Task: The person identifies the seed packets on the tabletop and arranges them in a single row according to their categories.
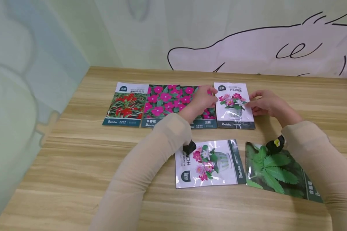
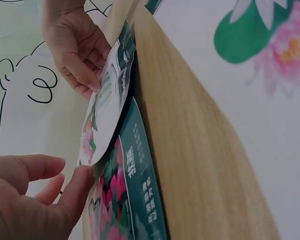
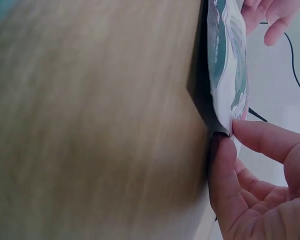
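Observation:
My right hand (image 1: 267,104) pinches the right edge of a white seed packet (image 1: 232,112) with pink lotus flowers; the right wrist view shows thumb and finger (image 3: 224,165) at that edge. The packet bows slightly and stands a little off the wood there. At its left edge, my left hand (image 1: 202,101) touches with a fingertip, its thumb and fingers apart in the left wrist view. Under the left hand lies a magenta-flower packet (image 1: 209,123), partly hidden. Another magenta packet (image 1: 162,99) and a red-flower packet (image 1: 127,106) continue the row leftward.
Nearer on the wooden table (image 1: 75,154) lie a second lotus packet (image 1: 211,163), turned sideways, and a green-leaf packet (image 1: 274,170), partly under my right forearm. A patterned wall covering (image 1: 133,35) rises behind the table's far edge.

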Motion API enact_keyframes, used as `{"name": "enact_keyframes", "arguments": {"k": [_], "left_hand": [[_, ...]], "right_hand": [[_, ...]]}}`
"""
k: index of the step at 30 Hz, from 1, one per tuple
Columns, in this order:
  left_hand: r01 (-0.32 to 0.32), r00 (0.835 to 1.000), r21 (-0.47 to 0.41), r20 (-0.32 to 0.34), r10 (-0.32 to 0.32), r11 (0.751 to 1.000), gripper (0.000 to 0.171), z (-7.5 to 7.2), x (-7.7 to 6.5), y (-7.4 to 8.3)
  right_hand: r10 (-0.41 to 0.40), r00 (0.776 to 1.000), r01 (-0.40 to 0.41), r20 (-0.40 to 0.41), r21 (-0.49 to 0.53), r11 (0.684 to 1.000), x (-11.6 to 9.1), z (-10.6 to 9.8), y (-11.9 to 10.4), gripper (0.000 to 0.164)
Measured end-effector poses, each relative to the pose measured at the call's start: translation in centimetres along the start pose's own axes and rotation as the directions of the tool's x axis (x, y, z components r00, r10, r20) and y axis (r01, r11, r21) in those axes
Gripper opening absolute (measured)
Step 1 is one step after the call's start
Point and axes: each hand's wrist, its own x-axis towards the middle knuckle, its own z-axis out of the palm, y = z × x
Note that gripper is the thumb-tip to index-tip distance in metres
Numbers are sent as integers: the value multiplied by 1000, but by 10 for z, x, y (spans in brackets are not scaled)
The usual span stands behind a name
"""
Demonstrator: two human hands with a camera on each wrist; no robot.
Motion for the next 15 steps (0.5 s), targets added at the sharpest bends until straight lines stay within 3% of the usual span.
{"name": "enact_keyframes", "arguments": {"k": [8,15], "left_hand": [[6,1000,-41,30,-5,999,31,-8,-1,6],[-32,995,42,96,28,999,32,-32,-12,12]], "right_hand": [[-6,1000,6,-3,6,1000,2,-2,2,48],[-43,998,45,40,-33,998,-3,-6,5,43]]}}
